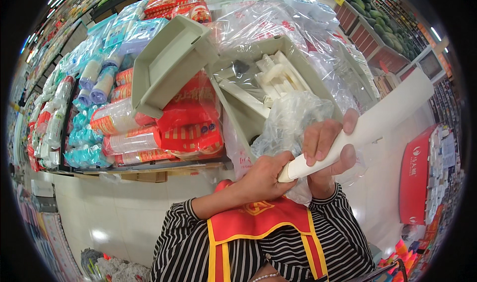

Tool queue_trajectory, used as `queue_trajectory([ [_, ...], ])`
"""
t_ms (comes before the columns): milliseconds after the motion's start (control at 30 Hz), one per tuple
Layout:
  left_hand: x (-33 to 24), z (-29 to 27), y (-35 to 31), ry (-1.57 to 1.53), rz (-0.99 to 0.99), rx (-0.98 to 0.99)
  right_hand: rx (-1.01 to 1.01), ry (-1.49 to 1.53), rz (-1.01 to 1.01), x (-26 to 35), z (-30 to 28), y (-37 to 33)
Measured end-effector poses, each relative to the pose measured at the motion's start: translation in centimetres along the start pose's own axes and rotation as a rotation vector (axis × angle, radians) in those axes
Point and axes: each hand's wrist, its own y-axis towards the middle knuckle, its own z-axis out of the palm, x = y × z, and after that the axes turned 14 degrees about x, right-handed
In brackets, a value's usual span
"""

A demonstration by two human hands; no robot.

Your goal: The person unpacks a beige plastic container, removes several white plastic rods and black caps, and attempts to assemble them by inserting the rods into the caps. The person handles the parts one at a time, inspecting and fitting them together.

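A long white roll, like a rolled-up sheet, slants from lower left to upper right in front of my chest. My left hand is closed around its cream-coloured lower end. My right hand grips the roll further up, its fingers over the top and its thumb underneath. Just beyond my hands a crumpled clear plastic bag hangs over the near part of a grey-green bin. White and cream long pieces lie inside that bin, partly under clear plastic.
A second grey-green bin is tilted on the stacked goods to the left. Packs of paper cups and wrapped packages surround the bins. A red display stand stands at right, watermelons at far right.
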Motion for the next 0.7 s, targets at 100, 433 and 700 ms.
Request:
queue_trajectory([
  [100,0.1,0.1,0.0,0.036,0.028,0.003,-0.064,-0.083,0.008,0.3,1.0,-0.1],
  [433,1.1,0.7,0.1,-0.109,-0.064,0.051,-0.221,-0.096,0.079,-0.9,0.4,-0.9],
  [700,1.4,-3.0,-0.4,-0.763,-0.09,0.278,-0.194,-0.3,0.187,-2.7,0.6,-0.2],
])
